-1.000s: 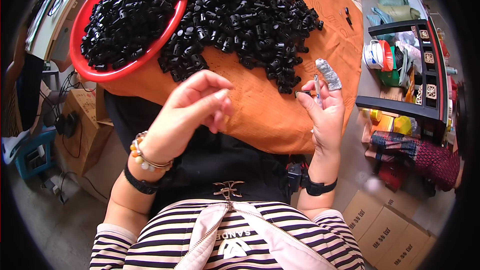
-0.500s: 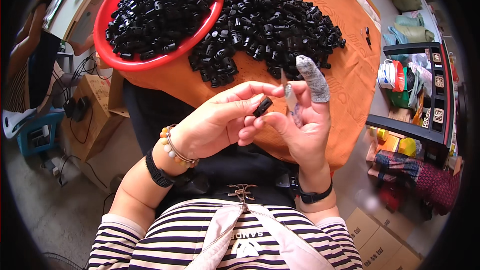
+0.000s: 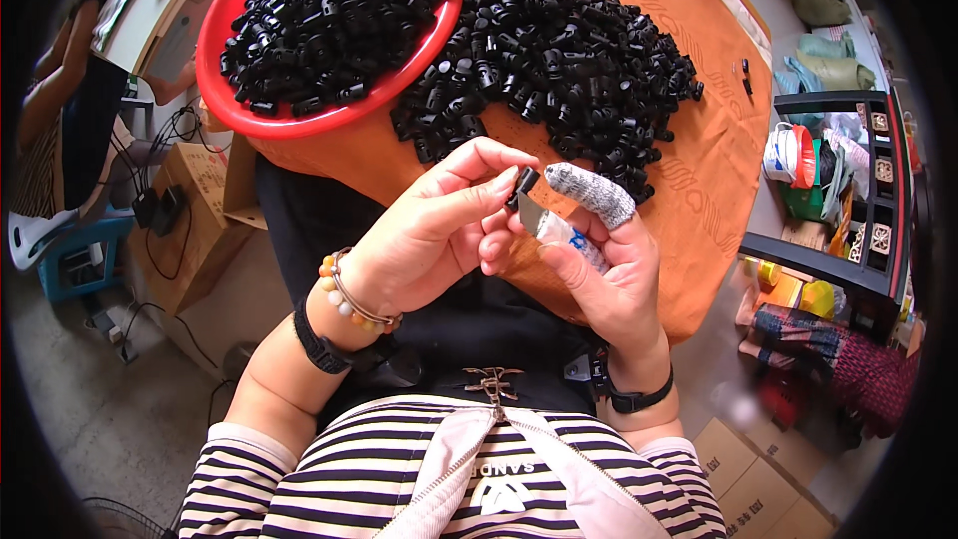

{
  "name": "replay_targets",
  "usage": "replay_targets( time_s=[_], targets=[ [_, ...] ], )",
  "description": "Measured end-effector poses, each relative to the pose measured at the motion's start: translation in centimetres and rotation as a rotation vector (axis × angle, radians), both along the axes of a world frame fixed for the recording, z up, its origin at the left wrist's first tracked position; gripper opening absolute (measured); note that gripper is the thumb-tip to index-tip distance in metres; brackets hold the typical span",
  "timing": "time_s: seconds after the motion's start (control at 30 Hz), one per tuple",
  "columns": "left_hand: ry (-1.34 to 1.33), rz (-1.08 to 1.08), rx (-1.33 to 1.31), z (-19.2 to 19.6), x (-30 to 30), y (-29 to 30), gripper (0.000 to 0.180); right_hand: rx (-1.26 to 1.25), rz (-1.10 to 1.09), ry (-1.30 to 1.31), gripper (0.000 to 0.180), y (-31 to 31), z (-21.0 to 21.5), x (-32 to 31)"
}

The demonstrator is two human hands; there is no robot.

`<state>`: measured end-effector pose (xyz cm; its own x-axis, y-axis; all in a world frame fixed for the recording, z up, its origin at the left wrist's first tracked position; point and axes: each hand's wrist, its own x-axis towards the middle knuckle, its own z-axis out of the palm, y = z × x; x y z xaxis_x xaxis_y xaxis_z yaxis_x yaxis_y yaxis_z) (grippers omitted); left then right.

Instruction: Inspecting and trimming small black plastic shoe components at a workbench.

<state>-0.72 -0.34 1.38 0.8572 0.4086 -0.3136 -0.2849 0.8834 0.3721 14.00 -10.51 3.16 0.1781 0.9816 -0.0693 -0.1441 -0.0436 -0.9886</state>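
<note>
My left hand (image 3: 429, 215) pinches a small black plastic part (image 3: 520, 188) between thumb and fingertips, tilted nearly upright. Closed around a white-and-blue wrapped handle (image 3: 579, 242) is my right hand (image 3: 624, 284). From that handle a short, flat metal blade (image 3: 533, 213) reaches to the black part's lower end; whether it touches cannot be made out. A grey knitted finger sleeve (image 3: 591, 192) covers my right index finger, which curves above the blade. Beyond both hands, a heap of similar black parts (image 3: 559, 60) lies on an orange cloth (image 3: 689, 240).
A red basin (image 3: 391, 90) full of black parts stands at the far left of the cloth. Two loose dark pieces (image 3: 746, 77) lie near its right edge. Cardboard boxes (image 3: 190, 230) and cables are at left; a dark shelf frame (image 3: 868, 279) is at right. Another person sits far left.
My right index finger has swung from upright to bent leftward, and the blade has come against or close to the black part. My left hand has turned the part more upright.
</note>
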Motion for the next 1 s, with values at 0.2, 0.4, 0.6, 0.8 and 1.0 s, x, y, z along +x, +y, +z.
replay_targets(
  time_s=[0.2, 0.4, 0.6, 0.8, 1.0],
  targets=[
    [-0.109, -0.003, 0.068, -0.62, -0.21, -0.06, 0.023, 0.037, 0.002, -0.029, 0.043, 0.21, 0.09, -0.13],
    [0.016, 0.039, 0.073, 0.1, 0.04, -0.39, 0.027, 0.045, -0.001, -0.055, 0.04, 0.16, -0.12, -0.04],
    [-0.031, 0.023, 0.099, -0.45, -0.31, -0.41, 0.026, 0.04, 0.011, -0.05, 0.038, 0.34, 0.2, -0.23],
    [-0.062, -0.001, 0.058, -0.5, -0.55, -0.31, 0.025, 0.027, 0.003, -0.165, 0.035, 0.15, -0.17, 0.22],
    [-0.131, 0.004, 0.034, -0.39, -0.38, -0.16, 0.02, 0.035, -0.017, -0.144, 0.039, 0.02, -0.04, -0.32]
  ],
)
